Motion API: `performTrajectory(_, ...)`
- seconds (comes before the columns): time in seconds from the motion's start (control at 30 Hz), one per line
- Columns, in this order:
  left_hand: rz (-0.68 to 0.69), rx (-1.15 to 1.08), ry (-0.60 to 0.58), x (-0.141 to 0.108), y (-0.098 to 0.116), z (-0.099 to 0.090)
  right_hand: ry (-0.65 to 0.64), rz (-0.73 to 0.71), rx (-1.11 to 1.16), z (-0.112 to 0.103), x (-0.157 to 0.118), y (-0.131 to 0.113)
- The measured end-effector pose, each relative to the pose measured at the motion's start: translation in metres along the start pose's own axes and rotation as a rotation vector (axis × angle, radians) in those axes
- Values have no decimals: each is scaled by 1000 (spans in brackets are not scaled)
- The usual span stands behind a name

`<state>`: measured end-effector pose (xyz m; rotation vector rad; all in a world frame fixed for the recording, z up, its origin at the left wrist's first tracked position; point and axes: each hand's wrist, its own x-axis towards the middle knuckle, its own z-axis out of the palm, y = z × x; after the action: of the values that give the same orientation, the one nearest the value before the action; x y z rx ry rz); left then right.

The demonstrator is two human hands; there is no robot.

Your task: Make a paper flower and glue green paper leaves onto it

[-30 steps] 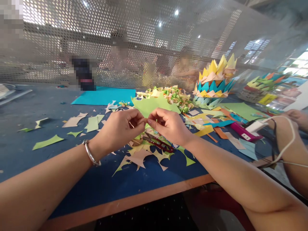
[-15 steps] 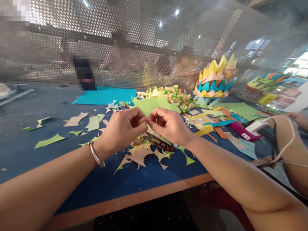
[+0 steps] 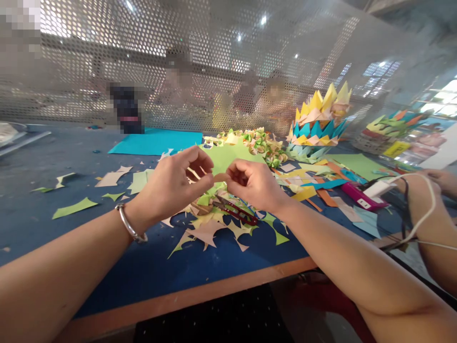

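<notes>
My right hand (image 3: 252,186) is closed in a pinch over the middle of the table. A small pale peach piece of paper (image 3: 221,177) sticks out from its fingertips to the left. My left hand (image 3: 180,176), with a silver bangle on the wrist, is beside it, thumb and fingers apart; its thumb tip is close to the paper, and I cannot tell if they touch. Beneath my hands lie dark red thread snips (image 3: 235,211) on cut paper scraps (image 3: 210,232). Just behind them is a light green sheet with a scalloped edge (image 3: 232,156).
Behind are a heap of small folded paper pieces (image 3: 259,143), a blue sheet (image 3: 157,142) and a tiered paper-point decoration (image 3: 316,126). At right are a magenta power strip (image 3: 364,196), white cables and another person's arm (image 3: 423,205). A perforated metal screen (image 3: 214,62) borders the back.
My left hand has moved slightly left and up, its fingers parting from my right fingertips. The small paper now shows in the gap. My right hand has shifted slightly to the right.
</notes>
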<state>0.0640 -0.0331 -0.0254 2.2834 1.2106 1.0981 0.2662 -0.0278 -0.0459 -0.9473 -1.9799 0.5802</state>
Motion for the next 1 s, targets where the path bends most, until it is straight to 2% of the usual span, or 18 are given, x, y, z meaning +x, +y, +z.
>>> performTrajectory(0.13, 30, -115, -81, -4, 0, 9, -63, 22, -43, 3, -1, -3)
performTrajectory(0.23, 5, -153, -143, -4, -5, 12, -81, 30, -74, 5, -1, -4)
performTrajectory(0.33, -38, -191, -151, -1, -10, 12, -95, 23, -91, 3, -1, -1)
performTrajectory(0.43, -129, -286, -131, 2, -12, 12, -53, 9, -97, -2, 0, 4)
performTrajectory(0.53, -276, -543, -58, 3, -12, 13, 23, -39, -116, -7, 1, 7)
performTrajectory(0.63, -428, -765, -9, 4, -12, 14, 34, -140, -171, -6, 0, 6)
performTrajectory(0.73, -539, -881, -20, 3, -11, 15, 22, -261, -252, -3, -2, 3)
performTrajectory(0.87, -610, -942, -40, 1, -11, 18, 1, -344, -328, 1, -4, 2)
performTrajectory(1.0, -614, -984, -54, -1, -10, 20, 5, -367, -351, 1, -4, 3)
